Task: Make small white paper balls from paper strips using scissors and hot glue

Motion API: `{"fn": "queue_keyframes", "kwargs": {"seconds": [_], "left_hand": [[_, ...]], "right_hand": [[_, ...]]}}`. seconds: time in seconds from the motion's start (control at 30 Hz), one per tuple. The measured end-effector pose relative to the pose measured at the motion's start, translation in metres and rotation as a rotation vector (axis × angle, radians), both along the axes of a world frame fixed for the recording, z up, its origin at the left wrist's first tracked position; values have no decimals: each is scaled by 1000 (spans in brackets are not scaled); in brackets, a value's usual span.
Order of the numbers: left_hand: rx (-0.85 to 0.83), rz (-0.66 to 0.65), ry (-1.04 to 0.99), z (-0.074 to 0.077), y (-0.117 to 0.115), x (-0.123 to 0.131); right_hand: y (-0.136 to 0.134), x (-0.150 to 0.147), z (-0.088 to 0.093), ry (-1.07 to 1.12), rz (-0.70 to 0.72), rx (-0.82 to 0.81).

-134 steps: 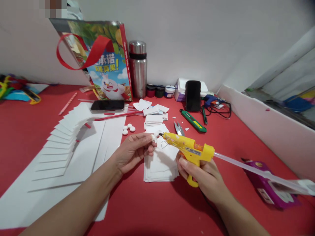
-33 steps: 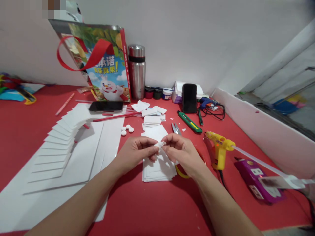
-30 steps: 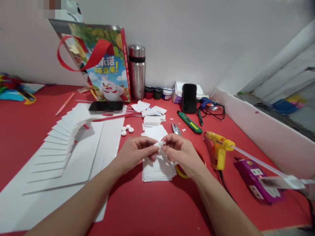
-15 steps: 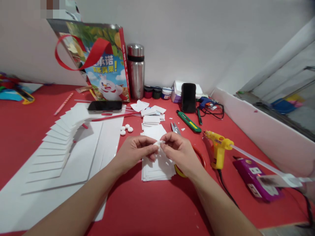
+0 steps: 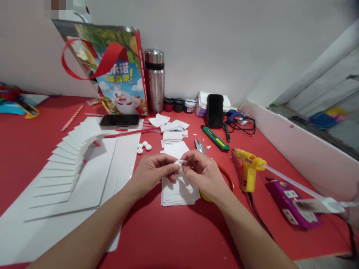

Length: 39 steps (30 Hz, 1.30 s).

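Between the fingertips of both hands is a small piece of white paper (image 5: 181,162), which looks rolled or twisted. My left hand (image 5: 157,170) pinches its left end, and my right hand (image 5: 203,172) pinches the right end. Beneath them lies a stack of white paper pieces (image 5: 179,196). Scissors (image 5: 200,145) lie under and beside my right hand, their orange and yellow handles partly covered by it. Several small white paper rolls (image 5: 144,147) rest left of the stack.
Left, a stepped white card staircase (image 5: 60,170) stands on white sheets. Behind are a phone (image 5: 119,120), a printed bag (image 5: 120,74) and a steel flask (image 5: 155,82). To the right lie a green cutter (image 5: 215,138), a yellow glue gun (image 5: 249,168) and a purple power strip (image 5: 293,203).
The fingers of my right hand have shifted slightly on the white paper piece. Both hands stay in nearly the same place, and the things on the table have not moved.
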State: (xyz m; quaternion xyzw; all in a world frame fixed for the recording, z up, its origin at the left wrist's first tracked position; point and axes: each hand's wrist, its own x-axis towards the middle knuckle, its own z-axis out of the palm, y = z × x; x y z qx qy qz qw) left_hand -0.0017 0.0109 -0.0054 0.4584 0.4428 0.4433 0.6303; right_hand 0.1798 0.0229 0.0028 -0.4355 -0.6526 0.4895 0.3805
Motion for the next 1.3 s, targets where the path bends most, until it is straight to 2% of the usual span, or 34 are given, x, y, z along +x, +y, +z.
{"fn": "queue_keyframes", "kwargs": {"seconds": [0.17, 0.53, 1.3], "left_hand": [[19, 14, 20, 2, -1, 1], [30, 79, 55, 5, -1, 2], [103, 155, 133, 4, -2, 2]], "right_hand": [[-1, 0, 0, -25, 23, 31], [-4, 0, 7, -184, 20, 207], [-8, -2, 6, -240, 27, 337]]}}
